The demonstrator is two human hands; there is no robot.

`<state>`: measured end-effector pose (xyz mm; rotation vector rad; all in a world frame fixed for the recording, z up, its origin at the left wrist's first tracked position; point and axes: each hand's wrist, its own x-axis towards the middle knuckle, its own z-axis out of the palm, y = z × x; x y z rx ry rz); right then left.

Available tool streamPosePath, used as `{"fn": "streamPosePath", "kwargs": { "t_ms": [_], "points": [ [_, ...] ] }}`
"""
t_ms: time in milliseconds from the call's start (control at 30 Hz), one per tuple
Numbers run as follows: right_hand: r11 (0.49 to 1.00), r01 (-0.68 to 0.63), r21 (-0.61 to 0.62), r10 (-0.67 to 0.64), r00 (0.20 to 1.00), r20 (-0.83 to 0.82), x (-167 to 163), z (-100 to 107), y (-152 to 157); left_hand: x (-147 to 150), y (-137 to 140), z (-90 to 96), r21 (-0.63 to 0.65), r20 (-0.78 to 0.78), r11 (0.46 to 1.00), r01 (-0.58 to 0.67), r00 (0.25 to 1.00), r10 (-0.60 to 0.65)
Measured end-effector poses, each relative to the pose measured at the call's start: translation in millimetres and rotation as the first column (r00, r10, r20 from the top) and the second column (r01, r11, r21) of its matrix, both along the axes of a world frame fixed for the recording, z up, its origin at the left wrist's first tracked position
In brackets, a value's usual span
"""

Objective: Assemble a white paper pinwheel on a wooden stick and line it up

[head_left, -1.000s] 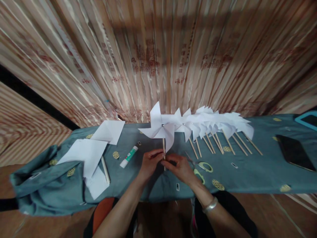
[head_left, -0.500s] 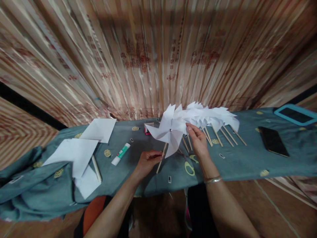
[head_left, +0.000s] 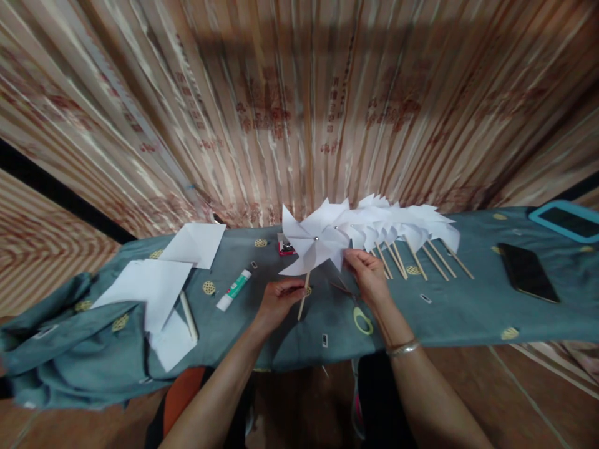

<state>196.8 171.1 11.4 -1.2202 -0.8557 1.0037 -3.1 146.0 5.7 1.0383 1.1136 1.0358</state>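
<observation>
Between my hands stands a white paper pinwheel (head_left: 309, 255) with a silver pin at its middle. My left hand (head_left: 281, 300) pinches its thin wooden stick (head_left: 302, 305) below the blades. At the pinwheel's right edge, the closed thumb and fingers of my right hand (head_left: 369, 274) meet a paper blade; how firmly they grip it is hard to see. Behind and to the right lies an overlapping row of white pinwheels (head_left: 402, 226), several sticks pointing toward me. Scissors with yellow-green handles (head_left: 362, 321) lie below my right hand, partly covered by it.
A glue stick (head_left: 234, 290) lies left of my hands. Farther left are white paper sheets (head_left: 163, 284) and a pale rod (head_left: 188, 317). A small red box (head_left: 286, 246) sits behind the pinwheel. To the right lie a black phone (head_left: 528, 273) and a blue-framed object (head_left: 568, 221).
The pinwheel's blades have turned about the pin. My right hand has come down from beside the row to the blade's lower right edge. My left hand still holds the stick.
</observation>
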Motion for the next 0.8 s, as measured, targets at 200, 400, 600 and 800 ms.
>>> {"fn": "streamPosePath", "kwargs": {
  "t_ms": [200, 400, 600, 800],
  "points": [
    [0.991, -0.128, -0.05, 0.124, 0.99, -0.071, -10.5, -0.8, -4.6, -0.5, 1.4, -2.9, 0.019, -0.033, 0.998, -0.057, 0.998, 0.058],
    [0.963, -0.258, -0.08, 0.249, 0.963, -0.105, -20.0, -3.8, -8.5, -0.8, 3.1, -5.0, 0.025, -0.023, 0.997, -0.077, 0.997, 0.078],
    [0.945, -0.314, -0.088, 0.3, 0.944, -0.139, -25.8, 1.4, -12.5, -0.2, 3.8, -7.0, 0.07, -0.046, 0.995, -0.073, 0.996, 0.076],
    [0.933, -0.355, -0.059, 0.341, 0.926, -0.163, -30.5, 4.0, -16.2, 1.5, 2.4, -5.7, 0.078, -0.061, 0.995, -0.062, 0.996, 0.066]
  ]
}}
